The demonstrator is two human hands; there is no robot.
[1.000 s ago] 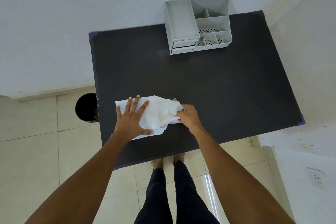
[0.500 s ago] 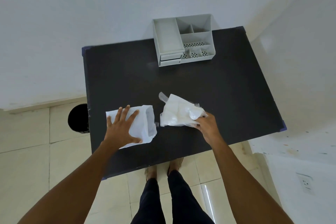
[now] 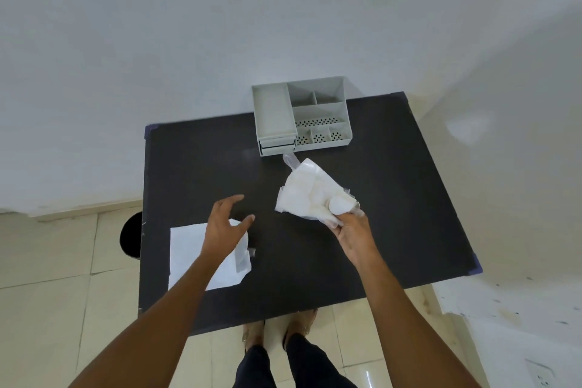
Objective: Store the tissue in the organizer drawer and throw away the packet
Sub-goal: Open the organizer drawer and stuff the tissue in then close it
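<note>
My right hand (image 3: pixel 352 231) grips a crumpled, glossy white packet (image 3: pixel 310 195) with clear plastic edges, lifted above the black table (image 3: pixel 393 198) just in front of the organizer. A flat white tissue (image 3: pixel 190 257) lies near the table's front left edge. My left hand (image 3: pixel 225 225) hovers just over the tissue's right part, fingers spread, holding nothing. The grey organizer (image 3: pixel 318 110) stands at the table's far edge; its two small drawers (image 3: pixel 277 145) at the front left are pushed in.
A round black bin (image 3: pixel 129 235) stands on the tiled floor, partly hidden under the table's left edge. A white wall runs behind the table and another on the right. My feet are at the table's near edge.
My right hand pulled the packet away from the tissue and lifted it up and right, toward the organizer. My left hand, which was pressing the tissue flat, has lifted off it.
</note>
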